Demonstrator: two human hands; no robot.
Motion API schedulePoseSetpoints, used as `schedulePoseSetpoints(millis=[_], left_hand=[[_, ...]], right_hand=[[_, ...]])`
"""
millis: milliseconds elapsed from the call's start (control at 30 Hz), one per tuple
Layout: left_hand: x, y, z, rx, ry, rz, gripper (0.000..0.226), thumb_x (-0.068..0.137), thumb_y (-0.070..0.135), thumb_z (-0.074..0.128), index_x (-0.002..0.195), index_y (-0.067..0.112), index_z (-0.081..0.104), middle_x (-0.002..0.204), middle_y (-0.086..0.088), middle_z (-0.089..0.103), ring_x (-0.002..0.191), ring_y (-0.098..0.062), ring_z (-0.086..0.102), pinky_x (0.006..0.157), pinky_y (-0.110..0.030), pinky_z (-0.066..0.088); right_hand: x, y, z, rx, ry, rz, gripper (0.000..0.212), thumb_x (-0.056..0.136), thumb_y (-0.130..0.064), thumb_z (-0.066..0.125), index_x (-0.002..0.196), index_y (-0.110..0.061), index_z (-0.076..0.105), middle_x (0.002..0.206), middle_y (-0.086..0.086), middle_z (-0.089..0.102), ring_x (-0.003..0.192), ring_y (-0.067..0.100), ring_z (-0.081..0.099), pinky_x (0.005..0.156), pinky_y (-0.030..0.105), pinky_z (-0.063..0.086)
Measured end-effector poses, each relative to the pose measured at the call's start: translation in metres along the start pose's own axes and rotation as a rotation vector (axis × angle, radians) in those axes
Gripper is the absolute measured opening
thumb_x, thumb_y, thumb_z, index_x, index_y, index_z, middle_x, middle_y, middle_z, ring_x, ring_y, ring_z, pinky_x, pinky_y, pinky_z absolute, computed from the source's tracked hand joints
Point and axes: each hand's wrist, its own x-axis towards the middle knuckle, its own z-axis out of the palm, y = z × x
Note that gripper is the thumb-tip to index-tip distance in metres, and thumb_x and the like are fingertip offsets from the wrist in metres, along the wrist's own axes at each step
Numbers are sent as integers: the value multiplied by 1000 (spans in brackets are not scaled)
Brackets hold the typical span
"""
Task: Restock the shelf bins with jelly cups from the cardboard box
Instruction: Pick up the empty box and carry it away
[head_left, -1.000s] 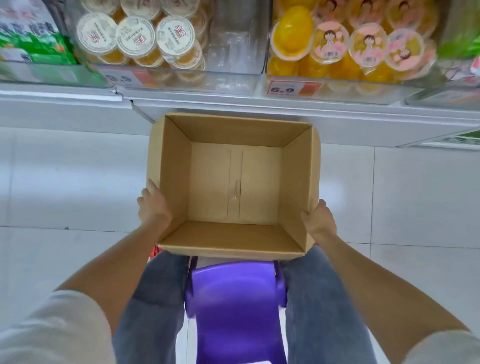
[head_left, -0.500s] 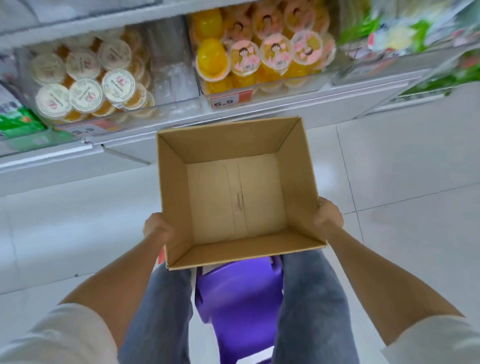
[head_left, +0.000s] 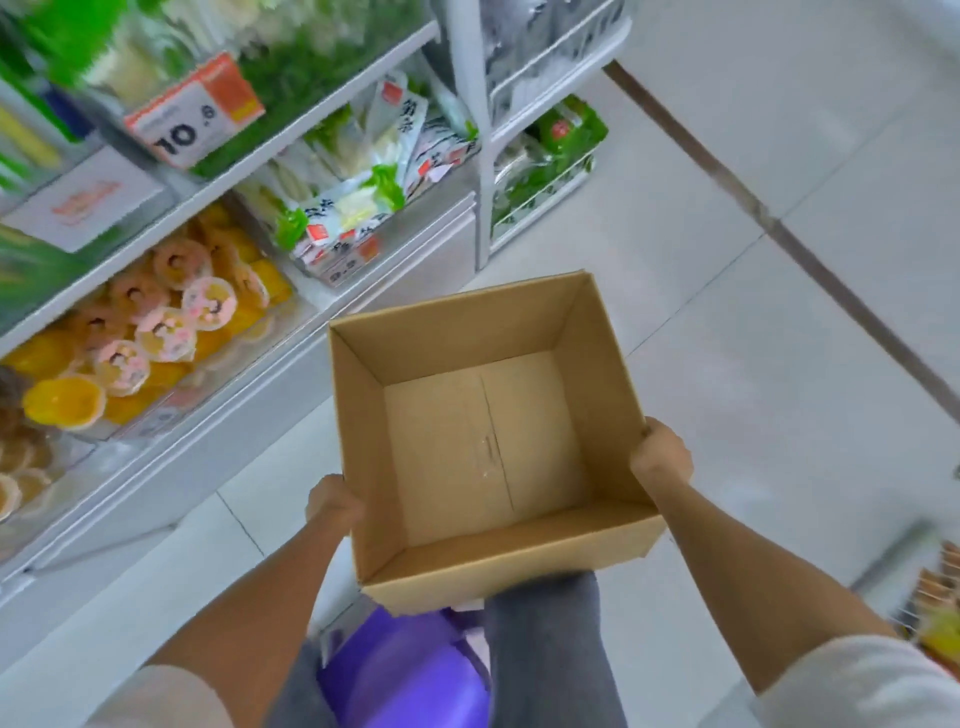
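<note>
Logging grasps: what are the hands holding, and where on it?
The cardboard box: left hand grips its left wall, right hand its right wall, both toward the near end.

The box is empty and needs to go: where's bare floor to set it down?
The widest bare floor lies right of the cardboard box, out to the dark floor strip. A narrower patch runs between the shelf base and the left arm. Crowded: the jelly cup bin is heaped, and the purple stool and legs sit under the box.

Empty cardboard box (head_left: 483, 441) gripped both sides by left hand (head_left: 332, 506), right hand (head_left: 661, 457); jelly cups (head_left: 156, 332) in shelf bin (head_left: 171, 410) left of box; purple stool (head_left: 410, 675) below box.
</note>
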Motion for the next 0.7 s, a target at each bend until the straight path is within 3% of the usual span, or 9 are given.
schedulePoseSetpoints(millis=[267, 467, 700], left_hand=[[-50, 263, 10, 266, 96, 331, 25, 77, 4, 57, 101, 5, 66, 101, -14, 69, 93, -33, 67, 78, -36, 56], [-109, 437, 36, 402, 144, 540, 22, 84, 0, 52, 104, 5, 61, 109, -16, 64, 102, -35, 62, 70, -33, 44], [-151, 642, 79, 551, 143, 715, 23, 82, 3, 53, 103, 6, 61, 108, -16, 64, 102, -36, 61, 78, -37, 51]], right_hand=[[72, 123, -150, 268, 144, 255, 29, 97, -19, 29, 103, -26, 57, 93, 1, 64, 83, 25, 62, 77, 41, 56], [116, 195, -236, 455, 217, 406, 25, 101, -22, 31, 105, -24, 55, 94, 0, 61, 83, 25, 62, 81, 42, 57], [196, 265, -325, 607, 284, 546, 35, 100, -18, 31, 120, -20, 59, 110, 8, 66, 84, 25, 54, 81, 36, 49]])
